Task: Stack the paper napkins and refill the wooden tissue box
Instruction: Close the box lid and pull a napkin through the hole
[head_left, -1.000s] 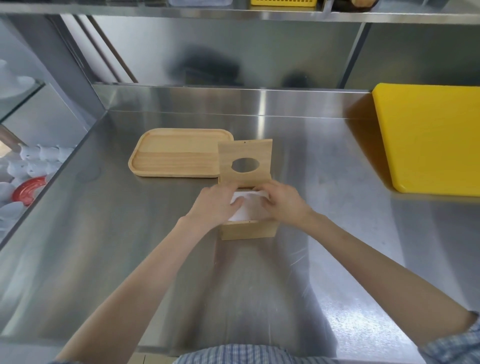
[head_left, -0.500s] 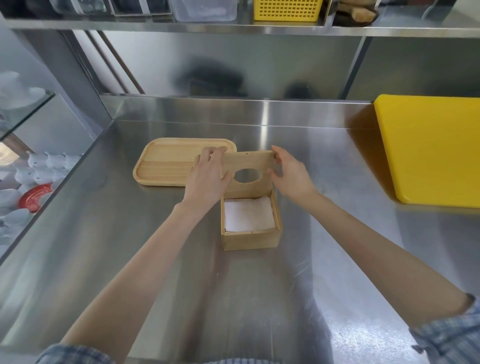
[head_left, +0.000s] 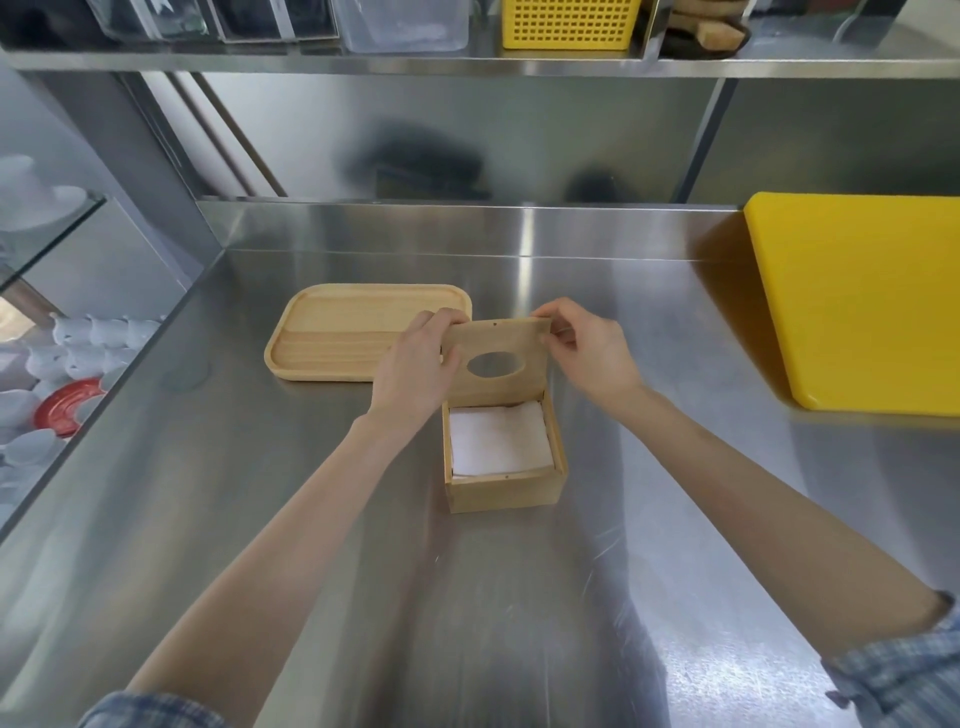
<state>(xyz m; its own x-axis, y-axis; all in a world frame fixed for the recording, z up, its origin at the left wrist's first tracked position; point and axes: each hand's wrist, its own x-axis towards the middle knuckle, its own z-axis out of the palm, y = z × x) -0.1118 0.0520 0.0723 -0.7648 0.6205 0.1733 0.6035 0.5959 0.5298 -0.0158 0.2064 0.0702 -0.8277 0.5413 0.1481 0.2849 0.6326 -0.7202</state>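
1. Napkins lay stacked inside the wooden tissue box, just below and nearer than the fingers, filling it and apparently ready for closing.
2. Its hinged lid, with an oval slot, stood raised; the left hand and right hand each pinched an upper corner, fingers clamped on the wood, probably to lower it evenly.
3. Left of the fingers sat a wooden tray; far right, a yellow board.
4. Everything rested on a steel counter under a shelf.
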